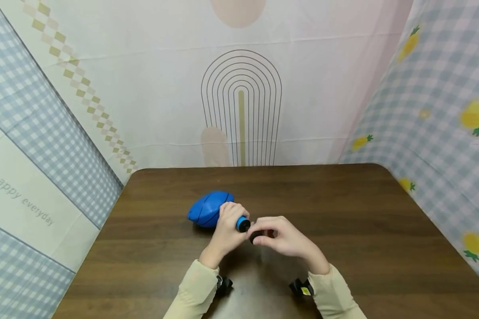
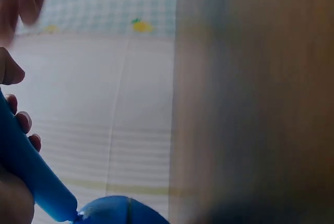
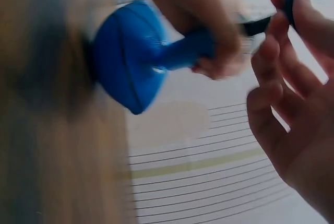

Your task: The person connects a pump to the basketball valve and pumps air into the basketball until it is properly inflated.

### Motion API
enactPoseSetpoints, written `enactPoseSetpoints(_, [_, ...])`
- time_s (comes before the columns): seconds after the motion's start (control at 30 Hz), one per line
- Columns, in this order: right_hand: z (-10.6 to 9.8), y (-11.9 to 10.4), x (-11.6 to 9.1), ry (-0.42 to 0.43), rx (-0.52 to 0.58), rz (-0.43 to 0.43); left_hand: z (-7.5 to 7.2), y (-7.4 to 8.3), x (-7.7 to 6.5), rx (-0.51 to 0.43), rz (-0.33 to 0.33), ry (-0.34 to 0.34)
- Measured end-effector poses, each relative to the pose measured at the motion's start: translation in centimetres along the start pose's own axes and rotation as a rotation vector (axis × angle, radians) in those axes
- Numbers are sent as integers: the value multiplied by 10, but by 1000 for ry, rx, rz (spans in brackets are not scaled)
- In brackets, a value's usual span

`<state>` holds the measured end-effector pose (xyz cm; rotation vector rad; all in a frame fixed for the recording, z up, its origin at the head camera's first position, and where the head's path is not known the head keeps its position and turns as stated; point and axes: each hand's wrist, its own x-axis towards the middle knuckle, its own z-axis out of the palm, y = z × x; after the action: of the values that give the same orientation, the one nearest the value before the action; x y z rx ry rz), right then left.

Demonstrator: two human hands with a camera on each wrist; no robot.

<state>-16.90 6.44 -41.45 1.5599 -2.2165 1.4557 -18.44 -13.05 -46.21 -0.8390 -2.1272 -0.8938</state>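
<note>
A blue ball [image 1: 208, 209] with black seam lines sits over the table, its shape lopsided and pointed, like a partly inflated ball. My left hand [image 1: 226, 228] grips the blue barrel of a hand pump [image 2: 36, 174], its fingers wrapped round it. At its lower end in the left wrist view, the barrel meets the ball. To the right, my right hand [image 1: 289, 237] pinches the pump's black round handle [image 3: 289, 10] between thumb and fingers. The other fingers are loosely bent in the right wrist view. A black piece runs between barrel and handle there.
The brown wooden table [image 1: 367, 212] extends on both sides of the hands. A white printed curtain [image 1: 163, 102] hangs behind it, with blue checked cloth [image 1: 431, 128] at the sides. Black wrist cameras [image 1: 225, 285] stick out inward from the cuffs.
</note>
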Motion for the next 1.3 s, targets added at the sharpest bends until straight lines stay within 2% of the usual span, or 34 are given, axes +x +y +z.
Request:
enactPoseSetpoints(0.1, [7, 7, 2, 51, -47, 28, 1, 3, -2, -4, 27, -31])
enactPoseSetpoints(0.17, [9, 5, 4, 67, -74, 48, -1, 3, -1, -13, 16, -40])
enactPoseSetpoints(0.27, [6, -4, 7, 63, -76, 16, -6, 1, 1, -15, -10, -58])
enactPoseSetpoints(0.37, [-3, -18, 8, 13, -44, -90, -11, -6, 3, 5, -25, -47])
enactPoseSetpoints(0.5, [-13, -36, 5, -114, -37, -228, -17, -15, 3, 51, -33, 17])
enactPoseSetpoints(0.6, [-16, -42, 4, -176, -28, -241, -20, -17, 5, 53, -39, 22])
enactPoseSetpoints(0.67, [-15, -40, 4, -171, -16, -221, -20, -15, 6, 36, -45, 18])
enactPoseSetpoints(0.8, [-10, -25, 3, -66, 18, -124, -17, -7, 7, 25, -46, 32])
enactPoseSetpoints(0.9, [-3, -10, 2, 40, -17, -8, -13, 0, 6, 67, -26, 16])
enactPoseSetpoints(1.03, [8, 1, 3, 112, -107, 98, -9, 7, 5, 107, -4, -34])
enactPoseSetpoints(1.17, [14, 1, 4, 108, -134, 109, -8, 6, 3, 128, 4, -43])
enactPoseSetpoints(1.3, [8, -14, 4, 57, -164, 112, -7, -2, 2, 173, 29, -40])
